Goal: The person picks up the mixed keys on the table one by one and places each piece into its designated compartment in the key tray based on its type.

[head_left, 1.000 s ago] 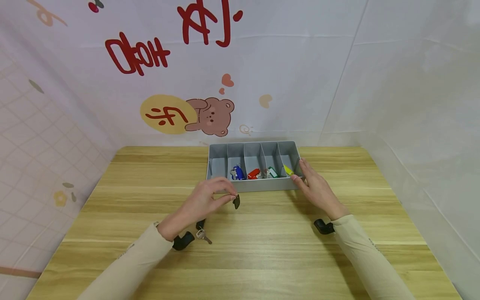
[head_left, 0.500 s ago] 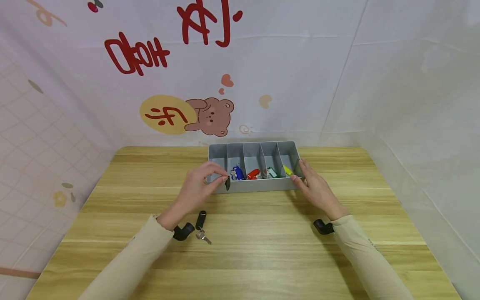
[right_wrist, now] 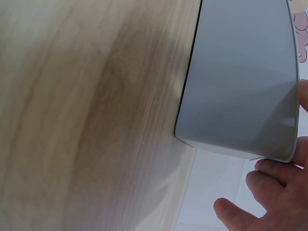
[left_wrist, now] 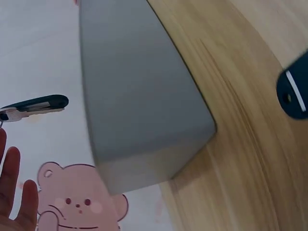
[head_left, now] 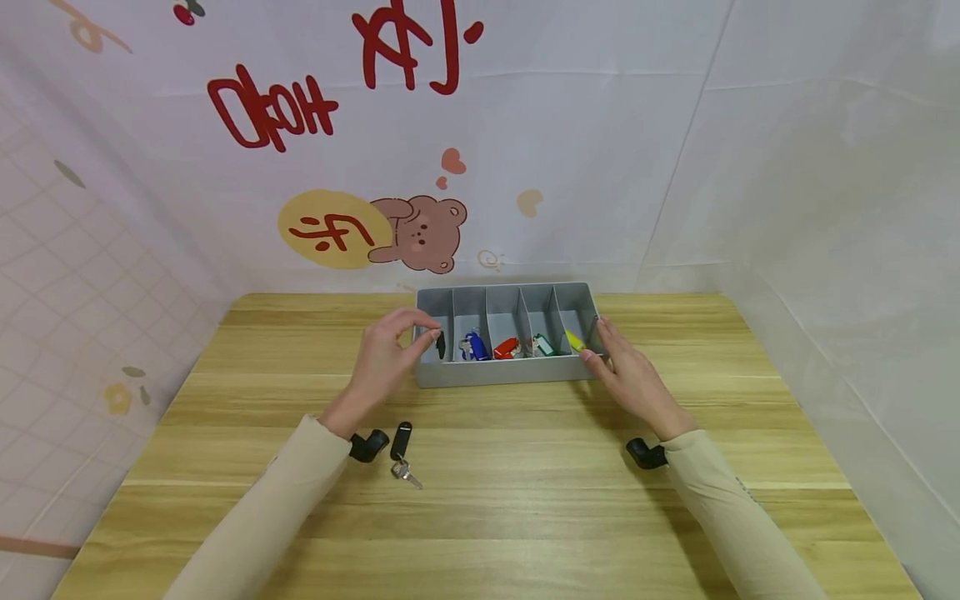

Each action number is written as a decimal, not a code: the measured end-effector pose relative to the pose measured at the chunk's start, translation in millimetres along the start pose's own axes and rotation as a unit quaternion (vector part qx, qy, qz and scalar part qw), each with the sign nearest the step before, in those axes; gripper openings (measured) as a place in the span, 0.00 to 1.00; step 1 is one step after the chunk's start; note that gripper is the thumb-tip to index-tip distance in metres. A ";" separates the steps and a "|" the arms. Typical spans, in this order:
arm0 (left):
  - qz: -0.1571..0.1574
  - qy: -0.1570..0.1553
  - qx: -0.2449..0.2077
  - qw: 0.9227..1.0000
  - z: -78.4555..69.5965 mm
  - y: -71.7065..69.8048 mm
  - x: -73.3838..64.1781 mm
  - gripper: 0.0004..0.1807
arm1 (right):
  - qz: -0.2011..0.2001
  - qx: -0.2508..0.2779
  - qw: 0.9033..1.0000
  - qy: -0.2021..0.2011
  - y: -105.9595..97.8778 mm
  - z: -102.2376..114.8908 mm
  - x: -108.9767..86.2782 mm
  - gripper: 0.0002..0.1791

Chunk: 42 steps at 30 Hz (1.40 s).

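Note:
My left hand [head_left: 382,354] pinches a key with a black key tag [head_left: 441,343] between thumb and index finger, over the leftmost compartment of a grey divided tray [head_left: 502,372]. In the left wrist view the tag [left_wrist: 58,101] and its key [left_wrist: 21,113] hang above the tray's rim. My right hand [head_left: 633,375] holds the tray's right front corner, thumb at the front rim and fingers along the end wall. A blue key tag [head_left: 478,344], a red one [head_left: 506,348], a green one [head_left: 543,345] and a yellow one [head_left: 575,341] lie in separate compartments.
Another black key tag [head_left: 402,440] with a key [head_left: 405,473] lies on the wooden table [head_left: 525,500], near the left wrist. Behind the tray rises a white curtain [head_left: 600,150] with a printed bear; more sheeting closes in both sides.
My left hand has moved left and away from me, carrying the black key tag from in front of the tray to over its leftmost compartment. The right hand has stayed at the corner.

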<state>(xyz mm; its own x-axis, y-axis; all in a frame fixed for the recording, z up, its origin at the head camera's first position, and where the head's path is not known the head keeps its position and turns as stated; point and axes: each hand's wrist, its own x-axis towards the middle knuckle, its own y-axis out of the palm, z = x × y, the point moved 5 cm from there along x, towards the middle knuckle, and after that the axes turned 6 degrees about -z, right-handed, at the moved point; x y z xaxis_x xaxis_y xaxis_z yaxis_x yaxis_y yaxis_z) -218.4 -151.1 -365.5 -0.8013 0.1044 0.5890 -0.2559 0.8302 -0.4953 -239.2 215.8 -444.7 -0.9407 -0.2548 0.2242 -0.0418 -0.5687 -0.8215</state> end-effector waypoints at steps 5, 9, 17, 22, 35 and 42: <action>0.002 -0.011 0.010 1.000 11.9 3.3 1.8 0.05 | 0.001 0.000 1.000 0.000 0.0 1.1 0.6 0.43; 0.010 -0.024 0.017 1.000 21.6 5.8 2.5 0.05 | 0.006 -0.001 1.000 0.001 0.6 1.0 0.4 0.43; 0.033 -0.042 0.036 0.998 39.5 12.4 4.5 0.05 | 0.006 -0.001 1.000 0.004 0.6 0.4 0.8 0.43; 0.060 -0.039 0.062 0.996 46.7 16.6 5.1 0.06 | 0.007 0.000 1.000 0.004 0.1 1.3 0.6 0.43; 0.093 -0.006 0.115 0.989 57.2 26.3 4.2 0.04 | 0.007 -0.005 1.000 0.005 0.3 0.6 1.0 0.43; 0.131 -0.049 0.126 0.982 64.4 27.1 2.6 0.15 | 0.005 -0.003 1.000 0.005 0.3 0.0 0.3 0.43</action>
<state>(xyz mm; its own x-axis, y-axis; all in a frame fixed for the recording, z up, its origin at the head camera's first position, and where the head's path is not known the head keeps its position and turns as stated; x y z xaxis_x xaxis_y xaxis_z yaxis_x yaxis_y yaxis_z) -262.2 -163.5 -418.5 -0.9022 0.2329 0.3631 -0.1508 0.6185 -0.7712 -239.5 215.5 -444.9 -0.9446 -0.2522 0.2101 -0.0340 -0.5612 -0.8270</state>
